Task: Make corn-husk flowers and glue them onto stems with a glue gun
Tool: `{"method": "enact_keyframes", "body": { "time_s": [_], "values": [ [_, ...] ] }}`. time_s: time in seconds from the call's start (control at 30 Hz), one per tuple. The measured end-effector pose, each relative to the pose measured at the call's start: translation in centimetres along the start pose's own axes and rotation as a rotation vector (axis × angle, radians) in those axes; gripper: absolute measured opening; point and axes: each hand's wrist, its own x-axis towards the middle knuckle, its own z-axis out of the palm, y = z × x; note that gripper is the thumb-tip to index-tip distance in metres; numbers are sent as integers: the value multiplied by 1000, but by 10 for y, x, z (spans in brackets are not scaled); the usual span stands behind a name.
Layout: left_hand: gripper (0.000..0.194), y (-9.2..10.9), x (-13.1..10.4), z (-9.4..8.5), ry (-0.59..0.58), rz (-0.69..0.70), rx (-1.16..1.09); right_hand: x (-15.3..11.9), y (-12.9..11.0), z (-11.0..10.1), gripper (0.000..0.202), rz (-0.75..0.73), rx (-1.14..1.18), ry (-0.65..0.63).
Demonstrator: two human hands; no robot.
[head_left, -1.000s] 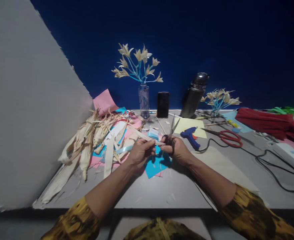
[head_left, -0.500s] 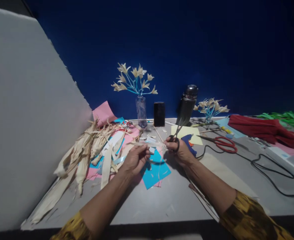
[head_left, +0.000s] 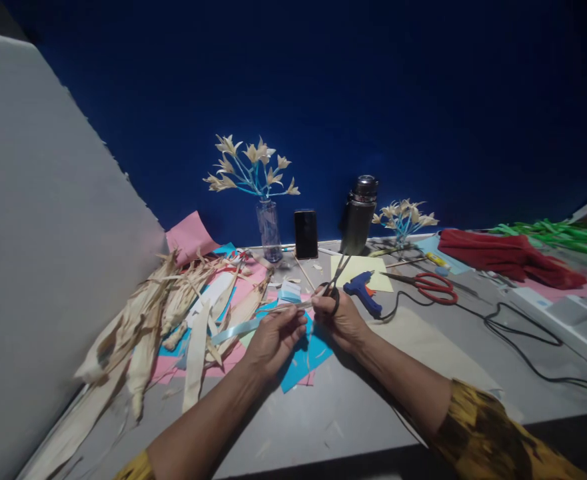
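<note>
My left hand (head_left: 274, 339) is closed in a pinch on a thin, pale strip of corn husk (head_left: 288, 307). Black-handled scissors (head_left: 342, 268) hang on the fingers of my right hand (head_left: 342, 321), their blades pointing up and away. The fingertips of that same hand meet the husk strip's right end, close to my left fingers. Under both hands lies a bright blue sheet of paper (head_left: 300, 370) with small scraps on it. A roll of light blue ribbon (head_left: 289, 291) sits just beyond.
Dried corn husks (head_left: 146, 347) are heaped at left. Behind stand a vase (head_left: 270, 230) of husk flowers, a phone (head_left: 306, 235) and a flask (head_left: 359, 217). At right are a blue glue gun (head_left: 366, 293) with its black cord, red-handled scissors (head_left: 436, 288) and a red cloth (head_left: 503, 255).
My hands have come closer together, and the husk strip between them is less stretched out. The view has turned a little to the right.
</note>
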Motion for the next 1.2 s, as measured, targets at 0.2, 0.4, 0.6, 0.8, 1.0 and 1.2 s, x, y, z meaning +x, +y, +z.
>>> {"method": "enact_keyframes", "body": {
  "time_s": [0.2,0.4,0.6,0.8,1.0,1.2],
  "values": [
    [8,47,5,-10,150,265,-19,3,-15,-8,28,31,-82,-18],
    [24,30,-15,3,-93,321,527,-2,-13,-7,24,-16,-243,-51],
    [21,7,-14,0,-119,215,500,-3,-11,-13,31,1,-517,-82],
    [20,30,-12,-4,-88,349,384,6,-26,-28,24,16,-925,-473],
    [17,29,-14,-2,-95,382,479,4,-30,-28,27,11,-1034,-522],
    [16,32,-16,-4,-108,398,535,3,-27,-28,32,76,-1007,-468]
  ]
}}
